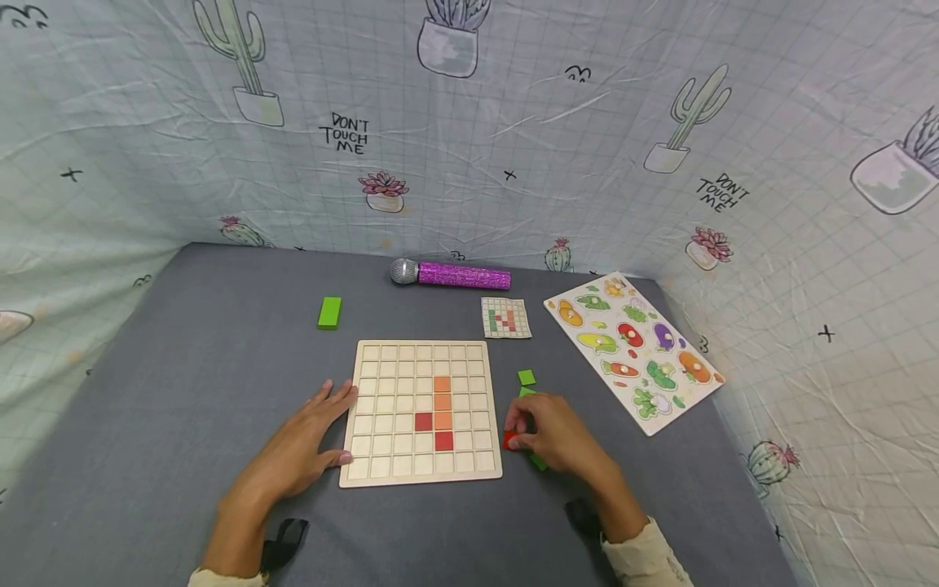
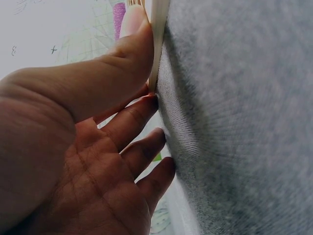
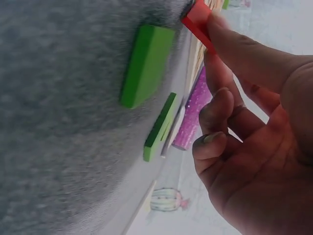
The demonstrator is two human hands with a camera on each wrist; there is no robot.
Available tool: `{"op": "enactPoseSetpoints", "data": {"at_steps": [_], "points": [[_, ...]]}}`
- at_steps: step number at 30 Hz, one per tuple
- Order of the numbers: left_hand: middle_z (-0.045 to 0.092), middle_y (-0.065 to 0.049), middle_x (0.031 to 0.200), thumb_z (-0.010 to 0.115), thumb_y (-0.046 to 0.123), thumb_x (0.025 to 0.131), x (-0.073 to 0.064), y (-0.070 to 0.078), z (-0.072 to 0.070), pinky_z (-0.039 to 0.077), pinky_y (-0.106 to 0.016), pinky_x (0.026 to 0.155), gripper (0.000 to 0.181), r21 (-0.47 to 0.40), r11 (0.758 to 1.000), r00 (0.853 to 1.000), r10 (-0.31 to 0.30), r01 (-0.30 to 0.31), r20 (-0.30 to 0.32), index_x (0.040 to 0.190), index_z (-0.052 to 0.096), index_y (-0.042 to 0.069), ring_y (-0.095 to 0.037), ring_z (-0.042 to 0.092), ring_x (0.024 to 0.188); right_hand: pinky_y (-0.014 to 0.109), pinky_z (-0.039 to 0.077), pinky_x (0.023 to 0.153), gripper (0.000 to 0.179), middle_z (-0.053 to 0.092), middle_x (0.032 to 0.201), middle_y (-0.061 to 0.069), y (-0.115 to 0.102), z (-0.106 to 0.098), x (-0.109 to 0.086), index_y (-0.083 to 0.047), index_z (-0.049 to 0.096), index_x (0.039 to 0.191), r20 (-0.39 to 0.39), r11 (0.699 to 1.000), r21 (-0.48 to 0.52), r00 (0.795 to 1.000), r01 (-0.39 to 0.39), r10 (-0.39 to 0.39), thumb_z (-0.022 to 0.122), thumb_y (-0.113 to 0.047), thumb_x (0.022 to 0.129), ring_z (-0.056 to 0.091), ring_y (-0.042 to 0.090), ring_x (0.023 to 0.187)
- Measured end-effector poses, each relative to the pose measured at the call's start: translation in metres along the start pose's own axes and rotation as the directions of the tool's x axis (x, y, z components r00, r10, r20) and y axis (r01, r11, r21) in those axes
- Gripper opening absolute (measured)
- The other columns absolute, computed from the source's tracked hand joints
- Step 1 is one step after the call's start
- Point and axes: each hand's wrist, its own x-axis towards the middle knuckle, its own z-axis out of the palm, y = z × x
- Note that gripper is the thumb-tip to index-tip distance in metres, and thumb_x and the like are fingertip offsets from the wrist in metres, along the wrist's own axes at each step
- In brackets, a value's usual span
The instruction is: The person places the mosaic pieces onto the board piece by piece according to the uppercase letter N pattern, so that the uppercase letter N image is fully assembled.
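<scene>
A wooden grid board (image 1: 421,477) lies flat on the grey table, with orange and red square tiles in some of its cells. My left hand (image 1: 297,444) rests at the board's left edge, thumb on the rim and fingers fairly straight. Beside the right edge, my right hand (image 1: 553,432) pinches a red tile (image 3: 198,22) between thumb and forefinger. Green tiles lie around that hand: one green tile (image 1: 526,377) sits beyond it, another green tile (image 1: 538,461) is partly hidden beneath it. In the right wrist view, a thick green tile (image 3: 146,66) stands out on the cloth.
Beyond the board lie a green block (image 1: 329,313), a purple glittery microphone (image 1: 464,275) and a small pattern card (image 1: 506,318). A vegetable puzzle board (image 1: 623,350) is at the right. A printed curtain (image 1: 455,122) hangs behind the table.
</scene>
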Motion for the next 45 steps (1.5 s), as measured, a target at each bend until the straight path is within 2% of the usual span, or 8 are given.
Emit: {"op": "enactPoseSetpoints", "data": {"at_steps": [6, 16, 29, 38, 45], "points": [[0.039, -0.018, 0.17, 0.091, 0.015, 0.08, 0.0, 0.001, 0.0, 0.03, -0.07, 0.123, 0.093, 0.003, 1.0, 1.0, 0.001, -0.001, 0.0, 0.16, 0.045, 0.002, -0.05, 0.028, 0.159, 0.023, 0.044, 0.061, 0.021, 0.056, 0.075, -0.012, -0.007, -0.002, 0.005, -0.023, 0.073, 0.092, -0.028, 0.999, 0.04, 0.999, 0.018, -0.017, 0.091, -0.013, 0.085, 0.051, 0.007, 0.066], [0.039, -0.018, 0.17, 0.091, 0.014, 0.08, 0.0, 0.0, 0.001, 0.03, -0.07, 0.123, 0.093, 0.002, 1.0, 1.0, 0.006, -0.006, -0.007, 0.16, 0.045, 0.002, -0.05, 0.028, 0.159, 0.023, 0.043, 0.057, 0.019, 0.06, 0.074, -0.012, -0.027, 0.002, 0.02, -0.022, 0.072, 0.094, -0.046, 0.996, 0.085, 0.998, 0.041, -0.038, 0.088, -0.016, 0.088, 0.052, 0.008, 0.062], [0.036, -0.018, 0.172, 0.091, 0.013, 0.081, 0.002, 0.003, 0.001, 0.028, -0.071, 0.123, 0.095, -0.006, 1.0, 1.0, -0.016, 0.016, 0.011, 0.162, 0.043, 0.003, -0.049, 0.026, 0.161, 0.025, 0.043, 0.06, 0.015, 0.066, 0.076, -0.013, -0.053, 0.016, 0.041, -0.02, 0.073, 0.09, -0.071, 0.996, 0.06, 0.996, 0.061, -0.057, 0.087, -0.015, 0.09, 0.051, 0.008, 0.064], [0.037, -0.019, 0.171, 0.091, 0.013, 0.08, 0.001, 0.001, 0.002, 0.026, -0.071, 0.124, 0.095, -0.004, 1.0, 1.0, -0.01, 0.01, 0.0, 0.161, 0.044, 0.002, -0.049, 0.026, 0.16, 0.027, 0.047, 0.071, 0.018, 0.069, 0.074, -0.013, -0.069, 0.027, 0.056, -0.022, 0.072, 0.087, -0.076, 0.999, 0.024, 0.996, 0.049, -0.047, 0.088, -0.015, 0.088, 0.064, 0.013, 0.079], [0.037, -0.018, 0.172, 0.091, 0.013, 0.08, 0.002, -0.001, 0.002, 0.026, -0.07, 0.125, 0.096, -0.003, 1.0, 1.0, -0.02, 0.02, 0.005, 0.162, 0.043, 0.003, -0.048, 0.025, 0.161, 0.024, 0.044, 0.061, 0.018, 0.065, 0.072, -0.012, -0.082, 0.035, 0.067, -0.023, 0.071, 0.084, -0.047, 1.0, -0.007, 0.999, 0.017, -0.017, 0.088, -0.017, 0.088, 0.057, 0.006, 0.071]]}}
